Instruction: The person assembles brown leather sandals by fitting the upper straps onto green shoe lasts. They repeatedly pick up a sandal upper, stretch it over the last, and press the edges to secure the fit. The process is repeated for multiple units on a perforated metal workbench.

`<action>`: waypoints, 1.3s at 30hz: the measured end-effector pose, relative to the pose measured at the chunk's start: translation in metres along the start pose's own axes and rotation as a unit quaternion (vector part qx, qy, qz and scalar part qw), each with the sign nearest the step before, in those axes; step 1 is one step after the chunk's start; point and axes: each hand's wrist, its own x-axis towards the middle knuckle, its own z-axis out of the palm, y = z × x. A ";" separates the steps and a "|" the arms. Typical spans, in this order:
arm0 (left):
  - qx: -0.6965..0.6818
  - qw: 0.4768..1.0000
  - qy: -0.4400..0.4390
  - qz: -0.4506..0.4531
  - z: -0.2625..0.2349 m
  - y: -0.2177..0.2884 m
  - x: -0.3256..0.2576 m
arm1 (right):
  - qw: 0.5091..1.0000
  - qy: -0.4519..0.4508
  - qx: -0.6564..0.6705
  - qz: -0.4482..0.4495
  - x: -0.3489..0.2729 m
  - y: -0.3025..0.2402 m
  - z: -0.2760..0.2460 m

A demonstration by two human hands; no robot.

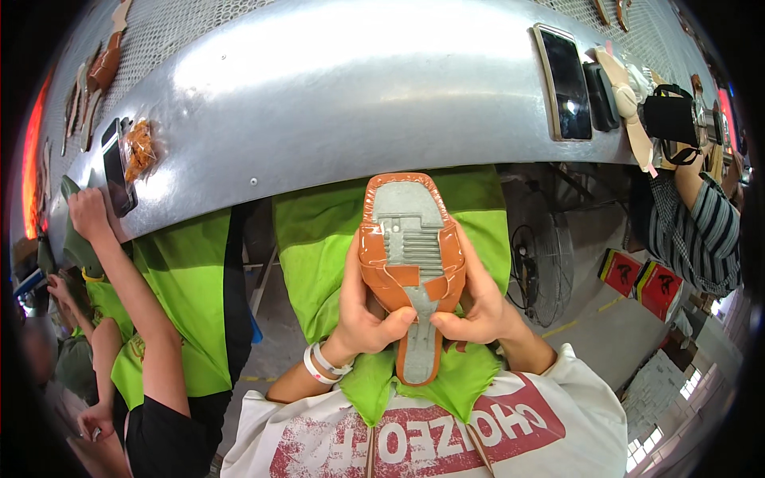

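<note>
A brown sandal upper on a sole form (410, 211) is held in front of my body, its grey underside facing up. The glossy brown straps wrap under both sides and their ends lie on the grey insole. My left hand (362, 307) grips the left side, thumb pressed on the narrow middle. On the other side my right hand (474, 303) holds it the same way, its thumb close to the left one. The fingers of both hands are mostly hidden behind the sandal.
A metal worktable (335, 103) spans ahead, with a mesh belt behind it. A large phone (562, 84) lies at the right, another phone (118, 167) and a bag of orange pieces (139, 151) at the left. Co-workers stand on both sides. A fan (542, 267) is under the table.
</note>
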 end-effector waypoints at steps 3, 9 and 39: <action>-0.048 0.998 0.005 -0.043 0.001 0.005 -0.001 | 1.000 -0.013 -0.021 -0.014 0.001 -0.001 -0.002; -0.013 0.999 -0.002 -0.033 0.002 0.004 0.001 | 0.996 0.029 0.084 0.018 0.002 -0.003 0.003; -0.098 0.987 0.014 -0.131 0.009 0.060 0.024 | 0.963 0.144 0.215 0.081 0.024 -0.030 0.011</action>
